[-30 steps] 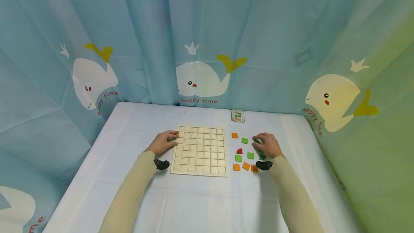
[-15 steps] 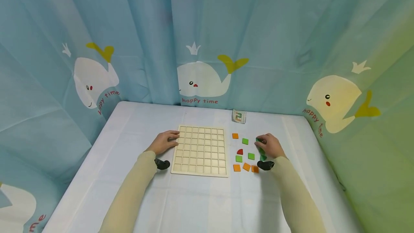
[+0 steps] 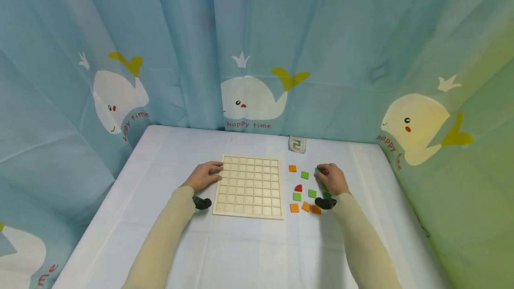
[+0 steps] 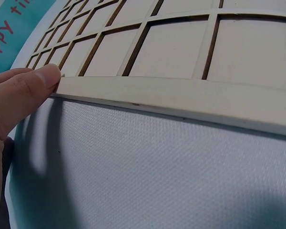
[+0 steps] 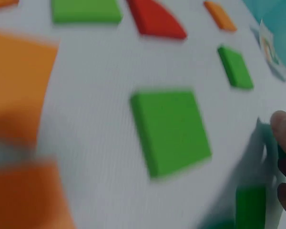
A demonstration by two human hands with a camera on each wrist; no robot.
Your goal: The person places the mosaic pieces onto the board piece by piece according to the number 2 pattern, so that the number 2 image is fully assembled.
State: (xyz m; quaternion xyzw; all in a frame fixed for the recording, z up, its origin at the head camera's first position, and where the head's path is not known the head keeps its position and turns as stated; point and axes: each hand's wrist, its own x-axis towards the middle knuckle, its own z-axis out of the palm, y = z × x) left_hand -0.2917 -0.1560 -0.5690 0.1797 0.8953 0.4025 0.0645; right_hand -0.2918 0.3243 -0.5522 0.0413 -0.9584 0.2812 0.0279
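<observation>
A pale wooden grid board lies flat on the table with bare cells. My left hand rests at its left edge, fingers spread; in the left wrist view the thumb touches the board's rim. Right of the loose tiles, my right hand pinches a dark green piece, mostly hidden by the fingers. More green pieces lie beneath that hand. Closest to it are a light green square tile and another green tile.
Between board and right hand lie a red quarter-round piece, a green tile and several orange tiles. A patterned paper card lies near the table's back edge. A blue curtain with whale prints hangs behind.
My right hand shifted slightly right, then back left and a little away from me, its fingers closing on the dark green piece. The left hand and board stay put.
</observation>
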